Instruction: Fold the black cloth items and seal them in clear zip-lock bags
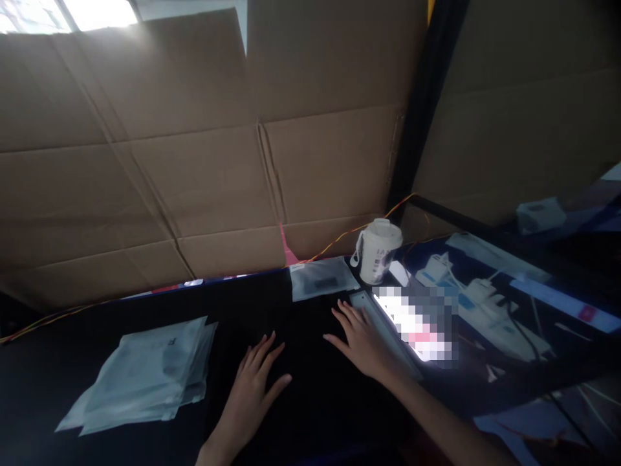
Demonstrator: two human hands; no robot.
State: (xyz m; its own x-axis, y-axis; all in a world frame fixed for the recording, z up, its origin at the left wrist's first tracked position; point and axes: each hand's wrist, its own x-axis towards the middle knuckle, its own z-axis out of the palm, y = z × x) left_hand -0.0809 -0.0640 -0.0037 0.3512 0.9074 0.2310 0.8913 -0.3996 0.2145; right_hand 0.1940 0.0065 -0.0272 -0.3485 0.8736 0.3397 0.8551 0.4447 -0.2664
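My left hand (256,382) rests palm down over the black table, fingers spread and holding nothing. To its left lies a loose stack of translucent zip bags (140,372). My right hand (358,338) is also flat with its fingers apart, beside a long pale flat strip (406,353). Beyond the right fingertips, a single frosted zip bag (324,278) with something dark inside lies at the table's back edge. Whether either palm touches the table I cannot tell.
A white lidded cup (381,252) with a side strap stands at the back right. Near it are a bright, blurred-out screen (412,323) and white power strips (509,323) with plugs. Cardboard sheets (204,175) wall off the back, and a dark post (422,110) rises behind the cup.
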